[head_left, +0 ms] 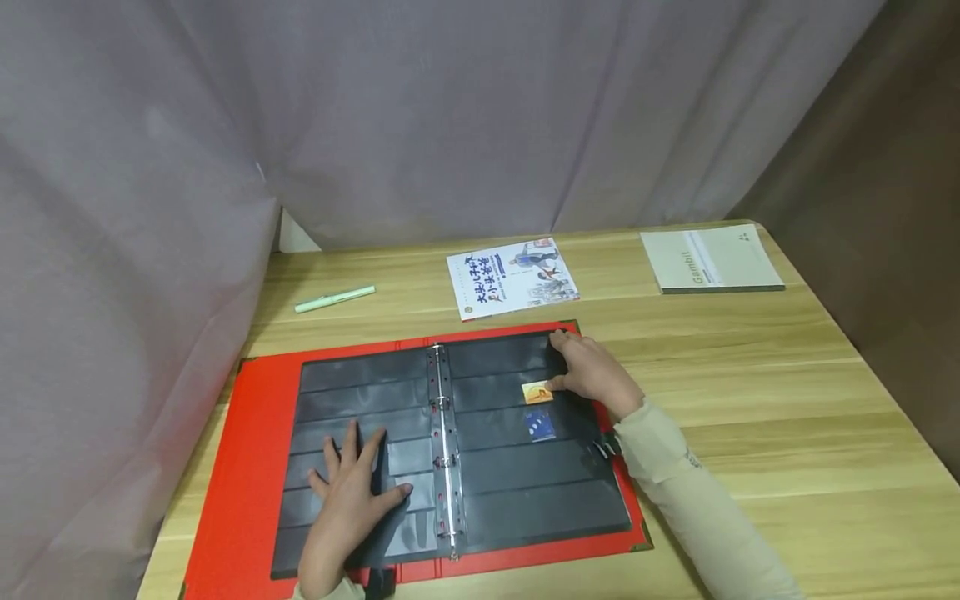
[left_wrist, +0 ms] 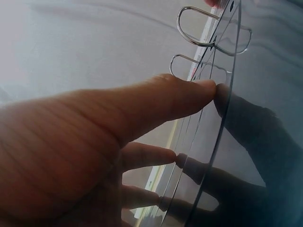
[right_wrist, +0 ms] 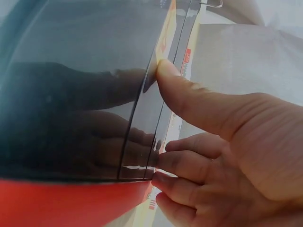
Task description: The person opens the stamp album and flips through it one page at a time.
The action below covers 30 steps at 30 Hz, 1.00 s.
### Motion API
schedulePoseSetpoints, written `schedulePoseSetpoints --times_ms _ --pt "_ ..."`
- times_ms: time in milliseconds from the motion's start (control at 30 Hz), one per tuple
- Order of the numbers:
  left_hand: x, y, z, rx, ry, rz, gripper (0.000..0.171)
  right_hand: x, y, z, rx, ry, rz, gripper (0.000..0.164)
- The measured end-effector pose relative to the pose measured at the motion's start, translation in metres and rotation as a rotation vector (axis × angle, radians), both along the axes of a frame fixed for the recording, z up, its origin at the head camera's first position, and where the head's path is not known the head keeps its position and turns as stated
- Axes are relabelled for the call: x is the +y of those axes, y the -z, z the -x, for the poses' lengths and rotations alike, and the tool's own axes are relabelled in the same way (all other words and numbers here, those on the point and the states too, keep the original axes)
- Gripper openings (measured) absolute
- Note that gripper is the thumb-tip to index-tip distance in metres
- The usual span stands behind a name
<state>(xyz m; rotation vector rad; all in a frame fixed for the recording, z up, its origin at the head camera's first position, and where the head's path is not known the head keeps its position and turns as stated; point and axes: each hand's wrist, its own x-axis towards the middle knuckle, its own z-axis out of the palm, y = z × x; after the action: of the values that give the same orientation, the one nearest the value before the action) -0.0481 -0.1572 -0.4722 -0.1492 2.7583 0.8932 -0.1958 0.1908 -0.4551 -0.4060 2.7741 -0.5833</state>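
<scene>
A red ring-binder stamp album [head_left: 243,467] lies spread on the table, with black pocket pages on both sides. On its right page [head_left: 540,508] are a yellow-orange stamp [head_left: 536,392] and, just below, a dark blue one [head_left: 540,426]. My left hand [head_left: 347,500] rests on the left page [head_left: 363,375] with fingers spread; its thumb [left_wrist: 189,97] and fingertips touch the glossy surface. My right hand [head_left: 597,375] is at the right page's upper outer edge. Its thumb [right_wrist: 177,85] touches the yellow stamp's right side, while the other fingers reach towards the page's top corner, holding nothing visible.
Behind the album lie a light green pen [head_left: 335,299], a white illustrated booklet [head_left: 513,279] and a pale "Gambit" notebook [head_left: 712,259]. Metal rings [head_left: 446,458] stand along the binder's middle. Grey curtains [head_left: 450,125] hang at the table's back and left.
</scene>
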Motion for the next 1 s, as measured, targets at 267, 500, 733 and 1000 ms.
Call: schedulePoseSetpoints --times_ms 267,500,733,1000 --pt "0.002 0.0 0.0 -0.006 0.011 -0.005 0.085 0.002 -0.002 -0.007 0.024 -0.014 -0.016 0.072" --pt "-0.002 0.0 -0.001 -0.012 0.025 0.0 0.086 -0.002 0.0 -0.012 0.03 -0.021 0.021 0.07" --pt "-0.004 0.0 0.0 0.014 0.024 -0.007 0.085 -0.004 -0.001 -0.005 0.042 -0.035 0.024 0.079" --pt "-0.002 0.001 0.0 0.026 0.028 -0.001 0.085 0.01 -0.004 0.002 -0.089 -0.064 0.048 0.115"
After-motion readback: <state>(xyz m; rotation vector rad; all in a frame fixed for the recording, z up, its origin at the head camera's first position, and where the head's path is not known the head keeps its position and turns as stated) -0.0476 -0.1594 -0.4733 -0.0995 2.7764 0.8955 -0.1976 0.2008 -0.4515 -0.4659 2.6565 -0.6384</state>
